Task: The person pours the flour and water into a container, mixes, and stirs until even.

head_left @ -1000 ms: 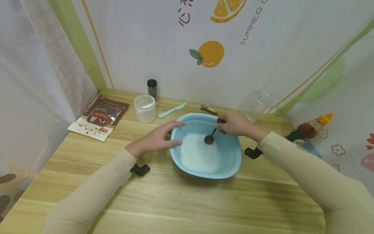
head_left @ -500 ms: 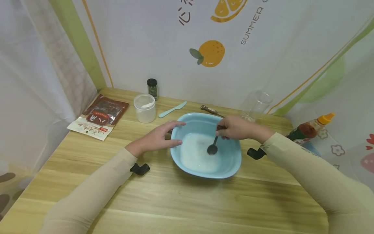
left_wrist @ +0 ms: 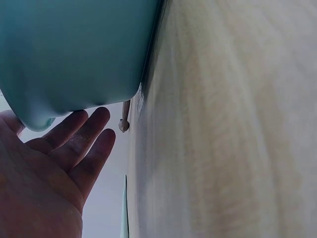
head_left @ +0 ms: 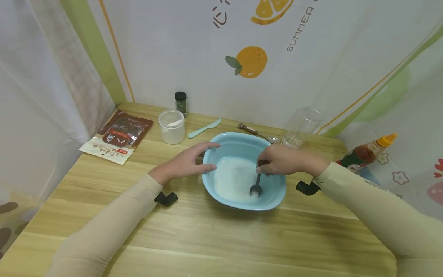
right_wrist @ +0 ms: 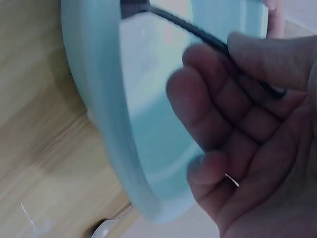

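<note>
A light blue basin (head_left: pixel 235 144) holding milky white liquid (head_left: pixel 230 182) stands mid-table in the head view. My left hand (head_left: pixel 185 161) grips its left side, with thumb and index tips over the rim. Seen from the left wrist, other fingers (left_wrist: pixel 81 141) lie along the outside of the basin wall (left_wrist: pixel 74 54). My right hand (head_left: pixel 283 159) pinches the handle of a dark round-bowled spoon (head_left: pixel 255 190), whose bowl is at the liquid near the basin's front right. The right wrist view shows the handle (right_wrist: pixel 183 24) between thumb and fingers.
Behind the basin lie a metal spoon (head_left: pixel 248 129) and a mint-green knife (head_left: pixel 205 128). A tub of white powder (head_left: pixel 172 130), a herb jar (head_left: pixel 180 104) and a brown packet (head_left: pixel 121 132) stand left. To the right are a clear glass (head_left: pixel 304 125) and a sauce bottle (head_left: pixel 363 153).
My right hand has moved the dark spoon from the basin's middle towards its front right, uncovering the metal spoon's bowl behind. My left hand stays on the rim.
</note>
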Demonstrator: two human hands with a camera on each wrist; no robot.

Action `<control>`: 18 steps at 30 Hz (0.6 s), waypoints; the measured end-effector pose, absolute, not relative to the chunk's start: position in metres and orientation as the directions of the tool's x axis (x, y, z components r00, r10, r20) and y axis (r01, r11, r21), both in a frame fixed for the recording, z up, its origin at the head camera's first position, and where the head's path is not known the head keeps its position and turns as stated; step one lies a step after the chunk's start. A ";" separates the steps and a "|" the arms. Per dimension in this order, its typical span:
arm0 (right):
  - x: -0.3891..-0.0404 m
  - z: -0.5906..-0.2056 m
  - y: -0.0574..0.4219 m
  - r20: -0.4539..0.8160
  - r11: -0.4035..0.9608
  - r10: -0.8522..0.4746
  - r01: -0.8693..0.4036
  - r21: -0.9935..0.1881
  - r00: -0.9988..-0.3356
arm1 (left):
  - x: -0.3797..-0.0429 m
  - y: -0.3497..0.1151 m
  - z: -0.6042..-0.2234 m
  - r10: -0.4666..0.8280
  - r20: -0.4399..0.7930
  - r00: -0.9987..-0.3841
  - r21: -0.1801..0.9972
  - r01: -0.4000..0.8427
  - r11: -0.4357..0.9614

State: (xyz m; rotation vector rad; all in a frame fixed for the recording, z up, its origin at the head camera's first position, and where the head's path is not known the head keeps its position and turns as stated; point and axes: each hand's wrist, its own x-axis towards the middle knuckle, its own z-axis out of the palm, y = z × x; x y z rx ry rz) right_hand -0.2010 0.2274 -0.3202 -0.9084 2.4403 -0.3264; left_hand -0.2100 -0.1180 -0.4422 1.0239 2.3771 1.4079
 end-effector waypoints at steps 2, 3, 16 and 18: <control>-0.202 -0.321 0.227 -0.374 0.746 -0.665 -0.541 -0.389 -0.647 | -0.210 -0.118 -0.443 0.648 0.173 -0.742 0.833 0.462 0.306; -0.204 -0.322 0.228 -0.363 0.753 -0.656 -0.539 -0.378 -0.662 | -0.210 -0.117 -0.443 0.649 0.173 -0.741 0.835 0.460 0.302; -0.202 -0.322 0.231 -0.169 0.780 -0.625 -0.600 -0.177 -0.762 | -0.211 -0.117 -0.443 0.652 0.181 -0.736 0.830 0.470 0.300; -0.196 -0.321 0.227 -0.251 0.765 -0.644 -0.598 -0.240 -0.723 | -0.210 -0.118 -0.442 0.653 0.181 -0.736 0.830 0.470 0.300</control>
